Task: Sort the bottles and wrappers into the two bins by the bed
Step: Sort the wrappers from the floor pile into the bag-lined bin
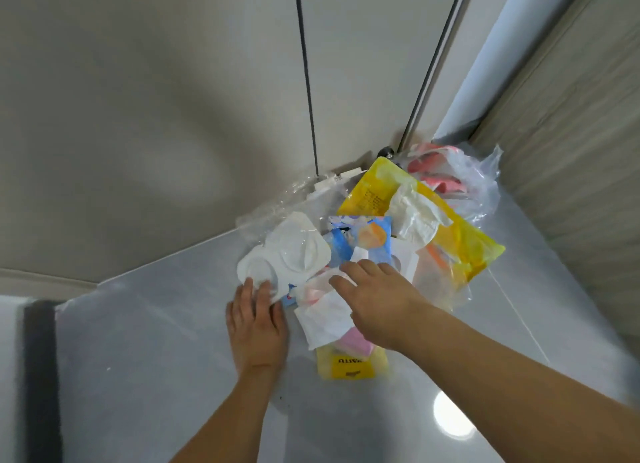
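Nearest me, my left hand (256, 319) lies flat on the glossy grey floor (156, 358), fingers straight, their tips touching the white moulded plastic tray (284, 258). My right hand (372, 298) reaches over the litter pile, fingers spread and resting on a white paper wrapper (323, 319); I see no pinch. Below that wrapper lie a pink packet (355, 341) and a small yellow packet (349, 365). Beyond the fingers sits a blue snack wrapper (360, 241), then a large yellow bag (450, 241) with crumpled white tissue (414, 216) on it. Farthest, in the corner by the white cupboard doors (207, 81), sits a clear plastic bag (478, 182) with pink contents.
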`<state>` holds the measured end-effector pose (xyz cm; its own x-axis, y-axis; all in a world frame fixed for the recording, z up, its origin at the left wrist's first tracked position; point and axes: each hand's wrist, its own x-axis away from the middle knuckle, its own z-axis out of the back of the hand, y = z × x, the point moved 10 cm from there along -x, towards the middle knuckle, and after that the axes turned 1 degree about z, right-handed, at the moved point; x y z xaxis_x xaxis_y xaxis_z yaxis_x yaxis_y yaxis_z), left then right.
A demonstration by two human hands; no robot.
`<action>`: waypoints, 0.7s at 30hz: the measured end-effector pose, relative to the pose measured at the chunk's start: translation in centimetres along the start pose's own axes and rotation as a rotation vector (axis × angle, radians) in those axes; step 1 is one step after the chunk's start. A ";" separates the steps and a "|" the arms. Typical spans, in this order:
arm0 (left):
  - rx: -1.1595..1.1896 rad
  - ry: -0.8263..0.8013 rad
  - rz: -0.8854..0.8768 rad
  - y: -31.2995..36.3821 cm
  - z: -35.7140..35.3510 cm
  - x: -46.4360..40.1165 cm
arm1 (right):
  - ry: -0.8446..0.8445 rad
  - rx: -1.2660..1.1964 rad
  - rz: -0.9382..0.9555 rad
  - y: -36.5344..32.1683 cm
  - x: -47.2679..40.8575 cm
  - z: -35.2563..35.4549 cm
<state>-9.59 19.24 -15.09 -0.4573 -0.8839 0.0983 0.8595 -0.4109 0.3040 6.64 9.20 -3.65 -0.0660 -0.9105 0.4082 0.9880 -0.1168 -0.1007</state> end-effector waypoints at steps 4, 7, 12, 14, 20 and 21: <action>-0.020 0.043 -0.013 -0.3 -0.2 0.2 | -0.033 0.156 0.132 -1.1 -0.9 -1.6; -0.010 0.071 -0.022 -0.3 -0.1 0.1 | -0.041 0.222 0.126 -0.6 -1.6 -2.2; -0.001 0.087 -0.040 -0.2 -0.2 0.2 | 0.028 0.202 0.107 -0.6 -2.1 -2.4; -0.006 0.097 -0.040 -0.3 -0.1 0.3 | 0.085 0.159 0.103 -0.6 -2.0 -1.7; 0.004 0.053 -0.033 -0.1 0.2 0.3 | 0.049 -0.056 -0.009 1.4 0.1 1.9; -0.005 0.023 -0.022 -0.1 0.2 0.3 | 0.043 -0.099 -0.044 2.0 0.7 2.8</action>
<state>-9.83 19.08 -14.95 -0.4710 -0.8794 0.0694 0.8504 -0.4317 0.3008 8.93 9.40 -1.05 -0.1166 -0.9197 0.3749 0.9657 -0.1932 -0.1735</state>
